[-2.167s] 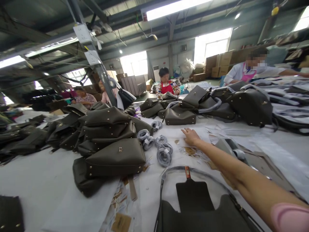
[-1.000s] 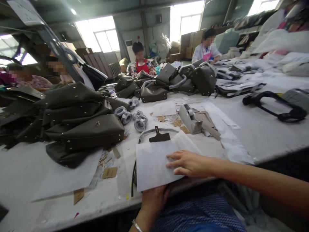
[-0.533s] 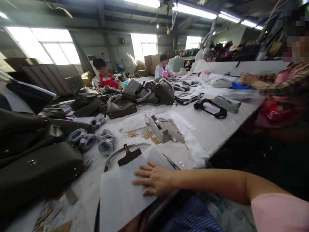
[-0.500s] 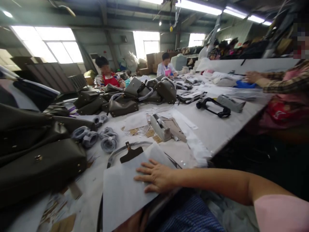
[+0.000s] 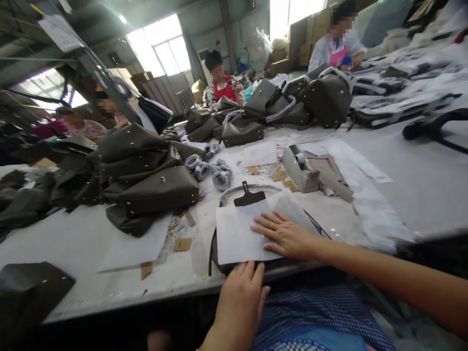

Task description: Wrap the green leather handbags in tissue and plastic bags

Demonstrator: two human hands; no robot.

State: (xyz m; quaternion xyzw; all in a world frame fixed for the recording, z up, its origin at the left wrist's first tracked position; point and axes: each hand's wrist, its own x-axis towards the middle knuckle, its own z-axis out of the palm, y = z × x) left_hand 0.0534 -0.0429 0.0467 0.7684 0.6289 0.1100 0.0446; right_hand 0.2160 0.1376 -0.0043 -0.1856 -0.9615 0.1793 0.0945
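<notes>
A sheet of white paper [image 5: 237, 234] lies over a dark handbag [image 5: 226, 267] at the table's near edge. The bag's curved, wrapped handle [image 5: 228, 195] and dark strap tab [image 5: 250, 198] stick out beyond the paper's far side. Flat on the paper, fingers spread, rests my right hand [image 5: 288, 237]. My left hand [image 5: 243, 290] is at the paper's near edge, its fingers stretched out against the front of the bag and its thumb apart. Whether those fingertips press on paper or bag I cannot tell.
Dark handbags [image 5: 157, 190] are piled to the left, with more bags [image 5: 321, 102] farther back. A tape dispenser [image 5: 302, 170] stands beyond the paper, near wrapped coils [image 5: 221, 174] and cardboard scraps [image 5: 182, 244]. Co-workers sit across the table.
The view has swung left. My left hand has come in at the bag's near edge, and the paper now lies flatter over the bag. My right hand still rests on the paper.
</notes>
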